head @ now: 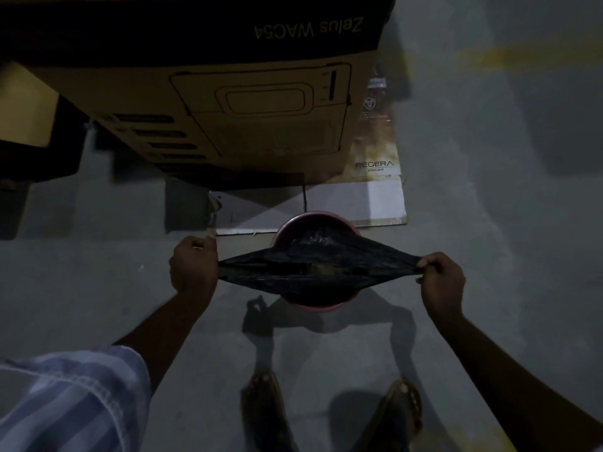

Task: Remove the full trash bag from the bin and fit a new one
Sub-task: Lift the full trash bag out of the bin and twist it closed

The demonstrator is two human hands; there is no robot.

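Two hands pull a black trash bag [313, 265] wide open over a small round bin [311, 223]. The bag is stretched into a long flat shape, with its mouth drawn tight from side to side, and its middle part lies across the top of the bin and covers most of the opening. The bin has a reddish rim and stands on the grey floor [489, 223], directly in front of the person.

The left hand [192, 264] holds the left end of the bag; its grip is a closed fist with the fingers curled around the bunched plastic. The right hand [440, 282] holds the right end; its grip pinches the plastic between the thumb and the curled fingers. Both arms are bare and reach forward, and a striped sleeve [71, 399] shows at the lower left.

Below the bin, two feet in sandals [329, 415] stand on the floor, a little apart. Just behind the bin a flat sheet of cardboard [359, 200] lies on the floor, with the word REGERA printed on it. On this sheet stands a large brown cardboard box [212, 102] with a line drawing of an appliance on its side. The scene is dim, and shadows of the arms fall on the floor near the feet.
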